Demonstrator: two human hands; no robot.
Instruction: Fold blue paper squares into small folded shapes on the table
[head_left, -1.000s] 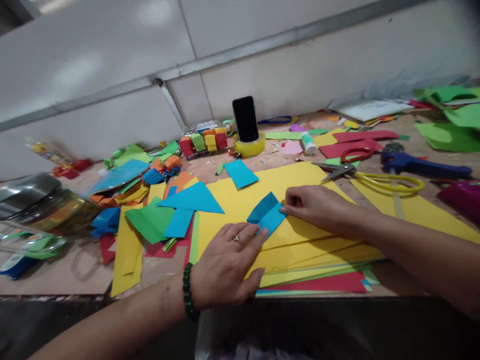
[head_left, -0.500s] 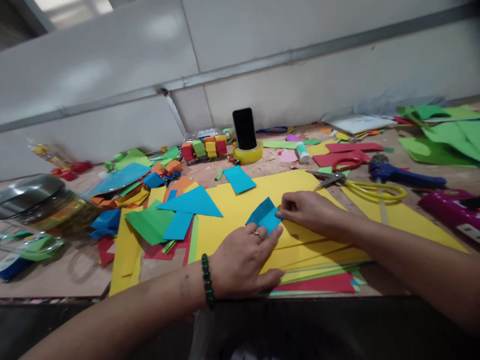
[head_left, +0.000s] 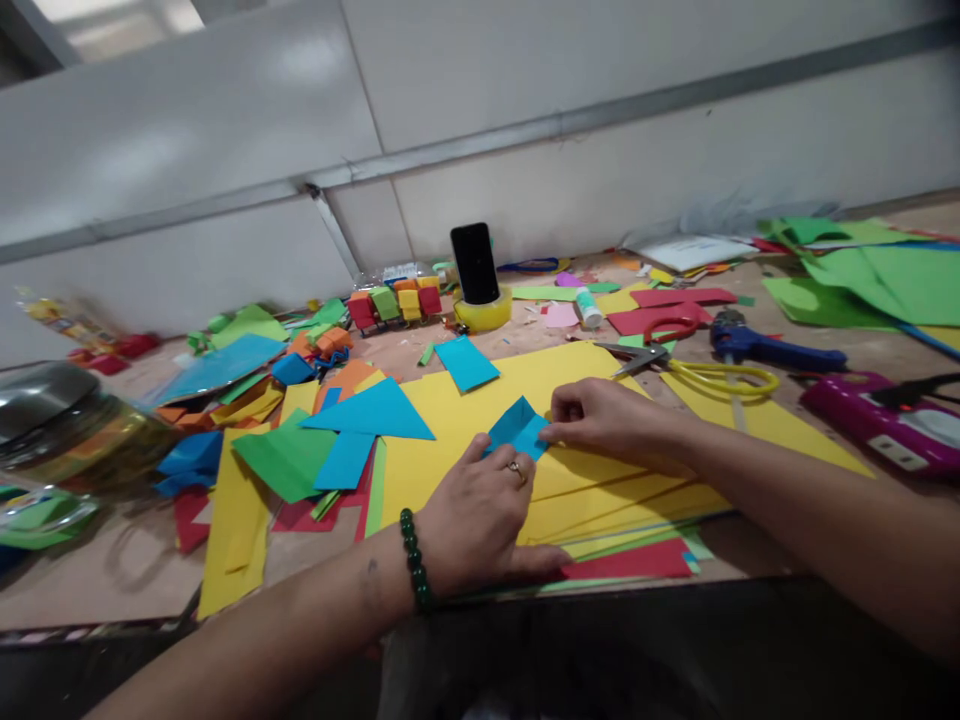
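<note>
A small creased piece of blue paper (head_left: 519, 424) lies on yellow sheets (head_left: 442, 470) near the table's front edge. My left hand (head_left: 480, 510), with a ring and a green bead bracelet, rests at the paper's near edge, fingers bent over it and thumb stretched out apart on the sheets. From the right, my right hand (head_left: 600, 420) pinches the paper's right corner between thumb and forefinger. Left of the hands lie a large blue piece (head_left: 382, 408), a blue strip (head_left: 345, 460) and a green sheet (head_left: 289, 455). Another blue rectangle (head_left: 466, 362) sits beyond the hands.
Scissors (head_left: 720, 378) and a blue-handled tool (head_left: 780, 350) lie at the right, near a magenta device (head_left: 877, 420). A phone (head_left: 475, 262) stands in a yellow tape roll (head_left: 484, 312). A jar (head_left: 67, 430) is at the left, and small folded paper chairs (head_left: 396, 303) stand behind.
The view has shifted slightly to the right. My left forefinger has lifted and drawn back from the blue paper's right side. My right hand keeps its pinch on the corner.
</note>
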